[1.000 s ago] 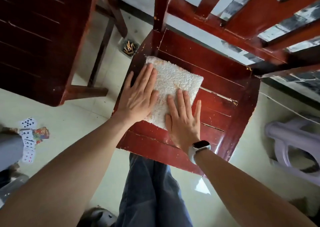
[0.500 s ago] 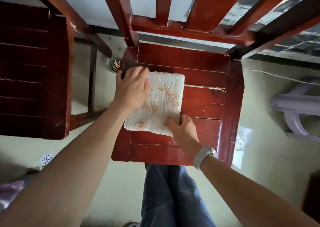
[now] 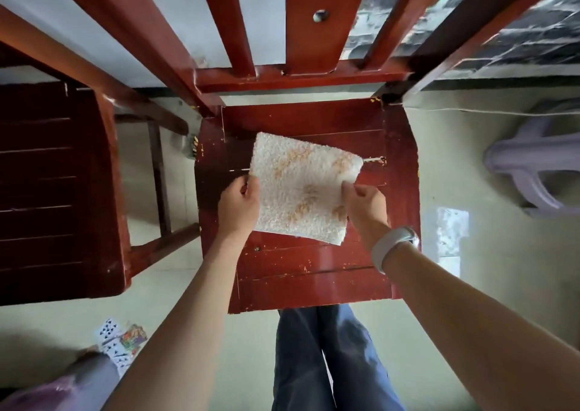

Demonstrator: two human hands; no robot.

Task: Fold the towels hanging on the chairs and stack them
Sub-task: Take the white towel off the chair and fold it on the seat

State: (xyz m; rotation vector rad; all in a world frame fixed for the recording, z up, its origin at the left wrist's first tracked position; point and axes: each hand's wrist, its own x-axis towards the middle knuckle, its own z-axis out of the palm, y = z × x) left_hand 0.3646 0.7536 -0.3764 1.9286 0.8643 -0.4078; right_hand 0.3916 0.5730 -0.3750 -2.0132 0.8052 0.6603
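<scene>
Nearby, second chair (image 3: 56, 188), playing cards (image 3: 120, 338).

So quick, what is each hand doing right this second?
Left hand: closed, gripping the left edge of the white towel.
Right hand: closed, fingers pinching the towel's right edge.

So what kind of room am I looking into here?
Probably a lived-in room at home: red wooden chairs on a pale tiled floor, playing cards scattered on it, and a plastic stool tipped over by the wall.
</scene>
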